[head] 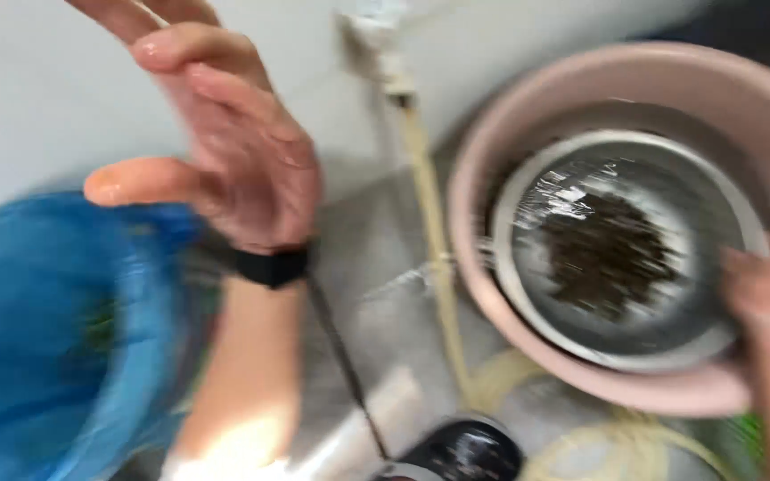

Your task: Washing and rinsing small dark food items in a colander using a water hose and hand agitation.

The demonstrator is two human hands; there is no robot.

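Note:
My left hand (225, 151) is raised over the floor with wet fingers spread and nothing in it; a black band circles its wrist. It hovers beside a blue tub (55, 338) at the lower left. My right hand (764, 294) grips the right rim of a metal bowl (528, 303) that holds water and a dark clump of small bits (608, 254). The metal bowl sits inside a larger pink basin (492, 125). The whole picture is blurred by motion.
A pale hose (430, 205) runs down the grey floor between the tub and the basin and coils near the bottom. A dark round object (465, 450) lies at the bottom edge. A thin dark rod (340, 356) crosses the floor.

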